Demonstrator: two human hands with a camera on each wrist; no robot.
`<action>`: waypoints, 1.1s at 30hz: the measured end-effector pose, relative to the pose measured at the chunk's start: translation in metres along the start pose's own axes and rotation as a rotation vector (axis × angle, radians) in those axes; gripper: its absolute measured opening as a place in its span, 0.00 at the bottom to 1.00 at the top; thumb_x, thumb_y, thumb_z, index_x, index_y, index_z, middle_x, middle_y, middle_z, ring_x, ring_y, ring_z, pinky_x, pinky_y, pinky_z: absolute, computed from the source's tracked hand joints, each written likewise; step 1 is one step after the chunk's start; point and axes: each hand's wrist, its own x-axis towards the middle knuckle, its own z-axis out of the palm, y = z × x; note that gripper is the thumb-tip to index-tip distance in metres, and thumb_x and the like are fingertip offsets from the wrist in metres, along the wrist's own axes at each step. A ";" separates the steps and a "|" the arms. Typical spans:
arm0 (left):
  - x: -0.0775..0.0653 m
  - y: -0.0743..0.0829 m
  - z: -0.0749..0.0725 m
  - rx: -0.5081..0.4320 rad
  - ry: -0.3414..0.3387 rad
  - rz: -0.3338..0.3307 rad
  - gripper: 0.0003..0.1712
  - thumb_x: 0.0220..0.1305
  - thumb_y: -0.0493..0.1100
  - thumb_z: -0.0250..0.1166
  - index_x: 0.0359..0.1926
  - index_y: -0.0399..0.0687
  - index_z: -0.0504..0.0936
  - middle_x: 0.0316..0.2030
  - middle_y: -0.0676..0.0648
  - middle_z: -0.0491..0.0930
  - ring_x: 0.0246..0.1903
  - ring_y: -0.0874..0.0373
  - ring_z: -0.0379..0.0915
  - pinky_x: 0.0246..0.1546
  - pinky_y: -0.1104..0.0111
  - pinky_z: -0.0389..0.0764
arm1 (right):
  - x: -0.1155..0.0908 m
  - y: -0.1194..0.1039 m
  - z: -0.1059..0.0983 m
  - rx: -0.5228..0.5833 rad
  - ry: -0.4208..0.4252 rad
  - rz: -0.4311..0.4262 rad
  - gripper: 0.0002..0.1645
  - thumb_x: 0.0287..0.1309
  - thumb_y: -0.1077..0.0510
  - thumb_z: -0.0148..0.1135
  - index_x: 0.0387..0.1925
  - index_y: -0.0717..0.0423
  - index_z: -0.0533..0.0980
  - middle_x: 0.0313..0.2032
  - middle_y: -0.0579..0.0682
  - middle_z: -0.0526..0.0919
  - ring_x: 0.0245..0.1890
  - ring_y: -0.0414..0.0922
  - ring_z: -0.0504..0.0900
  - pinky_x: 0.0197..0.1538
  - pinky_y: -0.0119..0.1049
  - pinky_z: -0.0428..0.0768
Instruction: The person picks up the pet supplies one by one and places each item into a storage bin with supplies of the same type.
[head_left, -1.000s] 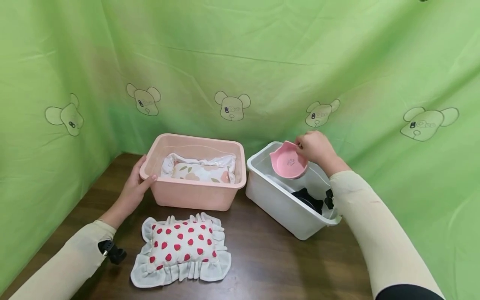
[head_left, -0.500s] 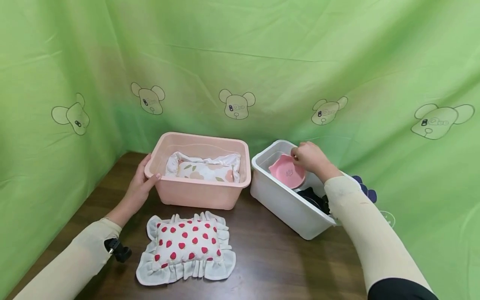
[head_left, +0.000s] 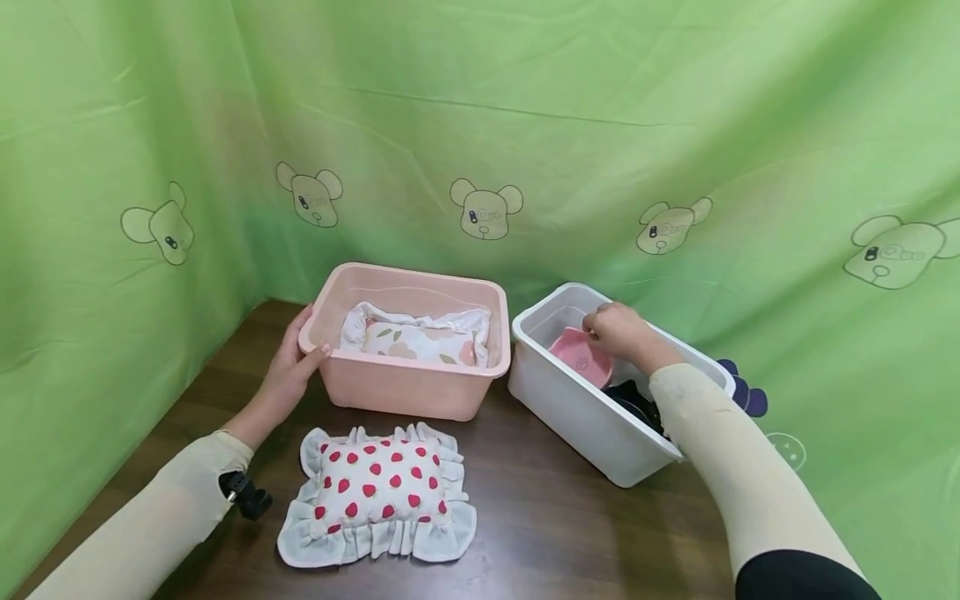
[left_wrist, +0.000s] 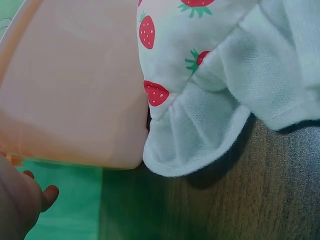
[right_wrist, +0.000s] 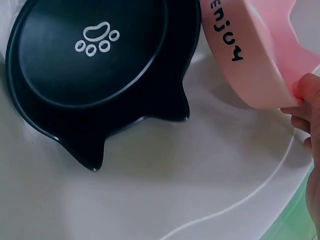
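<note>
My right hand (head_left: 621,335) pinches the rim of a pink cat-eared pet bowl (head_left: 579,358) and holds it tilted inside the white bin (head_left: 585,417). Lettering shows on the bowl's side in the right wrist view. Beside it in the bin is a black cat-eared bowl (right_wrist: 100,60) with a white paw print. At the left, my left hand (head_left: 288,371) grips the near left corner of the pink bin (head_left: 405,387), thumb over the rim. Inside that bin lies a floral pillow (head_left: 420,342) with a white ruffle.
A strawberry-print pillow (head_left: 382,492) with a ruffled edge lies on the brown wooden table (head_left: 547,542) in front of the pink bin. A green curtain (head_left: 420,125) stands close behind both bins. Dark purple rounded shapes (head_left: 742,392) show behind the white bin's right end.
My right hand has lowered the pink bowl from above the white bin down into it. My left hand keeps its grip on the pink bin. The head view has shifted slightly.
</note>
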 end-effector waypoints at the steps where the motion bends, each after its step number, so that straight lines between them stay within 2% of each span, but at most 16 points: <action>1: 0.000 0.000 0.000 0.000 0.000 0.003 0.42 0.78 0.39 0.54 0.82 0.45 0.41 0.81 0.38 0.44 0.78 0.40 0.44 0.76 0.59 0.55 | 0.001 0.000 0.001 0.001 0.000 -0.003 0.01 0.55 0.62 0.71 0.30 0.55 0.84 0.24 0.48 0.80 0.29 0.48 0.77 0.41 0.49 0.79; 7: 0.000 0.001 0.000 -0.016 0.012 -0.016 0.43 0.78 0.37 0.54 0.82 0.45 0.40 0.81 0.39 0.44 0.78 0.42 0.44 0.76 0.61 0.55 | 0.007 -0.001 0.007 0.019 0.024 -0.032 0.04 0.55 0.63 0.70 0.28 0.53 0.82 0.22 0.47 0.75 0.26 0.46 0.72 0.33 0.44 0.76; 12: -0.005 -0.002 0.002 -0.017 0.020 -0.040 0.42 0.78 0.36 0.53 0.82 0.44 0.40 0.81 0.39 0.44 0.79 0.42 0.44 0.76 0.60 0.55 | 0.009 -0.003 0.009 0.034 0.009 -0.040 0.02 0.56 0.63 0.70 0.30 0.54 0.84 0.23 0.47 0.78 0.26 0.46 0.74 0.34 0.44 0.78; 19: -0.001 0.001 0.002 -0.009 0.023 -0.031 0.42 0.78 0.37 0.53 0.82 0.47 0.41 0.81 0.40 0.44 0.79 0.43 0.44 0.77 0.48 0.50 | 0.006 -0.001 0.009 0.041 -0.033 0.004 0.07 0.59 0.66 0.66 0.34 0.52 0.85 0.26 0.48 0.79 0.28 0.46 0.75 0.36 0.45 0.78; 22: 0.001 0.001 0.002 -0.002 0.022 -0.033 0.42 0.78 0.36 0.53 0.83 0.48 0.41 0.81 0.41 0.44 0.79 0.43 0.44 0.77 0.47 0.49 | 0.006 0.002 0.010 0.040 -0.025 -0.047 0.08 0.56 0.68 0.66 0.35 0.54 0.85 0.26 0.50 0.80 0.28 0.48 0.76 0.36 0.46 0.78; 26: 0.002 0.003 0.002 -0.014 0.022 -0.037 0.42 0.78 0.35 0.52 0.82 0.47 0.40 0.81 0.40 0.43 0.79 0.43 0.43 0.77 0.47 0.48 | 0.008 0.004 0.000 0.044 -0.007 -0.135 0.13 0.52 0.68 0.69 0.41 0.60 0.85 0.34 0.55 0.86 0.35 0.54 0.82 0.42 0.52 0.82; 31: 0.000 0.004 0.003 -0.026 0.018 -0.034 0.41 0.78 0.35 0.52 0.82 0.46 0.40 0.81 0.40 0.44 0.79 0.44 0.43 0.77 0.49 0.49 | 0.011 0.002 -0.026 0.040 -0.026 -0.116 0.18 0.55 0.65 0.70 0.49 0.62 0.84 0.44 0.58 0.88 0.46 0.58 0.82 0.53 0.56 0.80; 33: 0.000 0.003 0.002 -0.020 0.016 -0.032 0.41 0.78 0.36 0.52 0.82 0.46 0.41 0.81 0.40 0.45 0.79 0.44 0.44 0.77 0.54 0.51 | 0.011 0.002 -0.038 0.035 -0.026 -0.104 0.18 0.56 0.65 0.70 0.50 0.63 0.84 0.46 0.59 0.88 0.48 0.59 0.82 0.55 0.57 0.79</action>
